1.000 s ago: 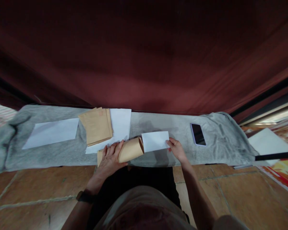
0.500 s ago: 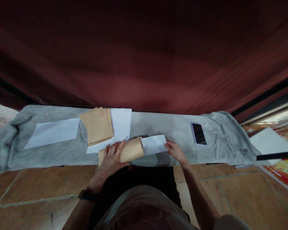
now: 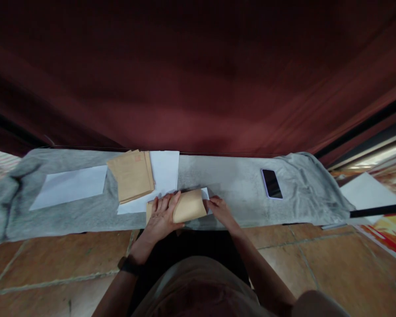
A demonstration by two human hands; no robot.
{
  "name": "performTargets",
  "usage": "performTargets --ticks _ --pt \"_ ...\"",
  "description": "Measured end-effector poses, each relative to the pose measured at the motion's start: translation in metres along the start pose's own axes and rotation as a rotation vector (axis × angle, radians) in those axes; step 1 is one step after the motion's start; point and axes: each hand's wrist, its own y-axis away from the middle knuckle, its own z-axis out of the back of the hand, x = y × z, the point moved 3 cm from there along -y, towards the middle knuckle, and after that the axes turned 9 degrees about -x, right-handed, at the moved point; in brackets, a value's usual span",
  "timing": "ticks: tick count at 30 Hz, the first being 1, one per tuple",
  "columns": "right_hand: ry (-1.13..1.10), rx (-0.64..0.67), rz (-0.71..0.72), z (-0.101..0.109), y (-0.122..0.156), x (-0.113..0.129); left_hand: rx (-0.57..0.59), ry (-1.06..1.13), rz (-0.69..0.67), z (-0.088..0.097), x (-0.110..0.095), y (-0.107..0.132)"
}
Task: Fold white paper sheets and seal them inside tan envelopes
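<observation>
- Almost all of the folded white sheet (image 3: 205, 193) had gone into the brown envelope (image 3: 189, 205). A second earlier the sheet lay fully outside the envelope's mouth, and now only a thin sliver showed at its right end.
- The right hand (image 3: 219, 209) had travelled left with the sheet, from centre-right to just right of centre. Its fingertips now sat at the envelope's mouth.
- Judged from that, the insertion looked nearly finished, with only the last edge left outside.
- The left hand (image 3: 161, 215) lay on the left half of the envelope, fingers spread flat and pressing it against the grey cloth (image 3: 234, 185). The envelope looked flatter than before.
- Whether the right hand's fingers pinched the sliver or merely pushed it could not be told.
- The envelope lay between the two hands at the lower centre, touching both.
- Above and left of it sat a stack of brown envelopes (image 3: 131, 175) on white paper (image 3: 165, 165).
- A phone (image 3: 272, 183) lay well apart at the centre-right.
</observation>
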Motion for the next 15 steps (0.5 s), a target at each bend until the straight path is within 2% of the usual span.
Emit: performTargets --ticks 4,10,12,15 --pt "0.016 -0.001 -0.042 -0.014 0.002 0.000 -0.007 -0.008 -0.035 -0.002 -0.004 -0.005" --pt "0.006 0.016 -0.084 -0.018 0.005 0.001 -0.001 -0.007 -0.044 -0.002 -0.005 -0.006" --pt "0.002 -0.018 -0.098 -0.018 0.006 0.000 -0.003 -0.007 -0.046 -0.002 -0.004 -0.005" --pt "-0.043 -0.154 -0.130 -0.019 0.009 -0.004 -0.014 -0.013 -0.054 -0.004 -0.003 -0.005"
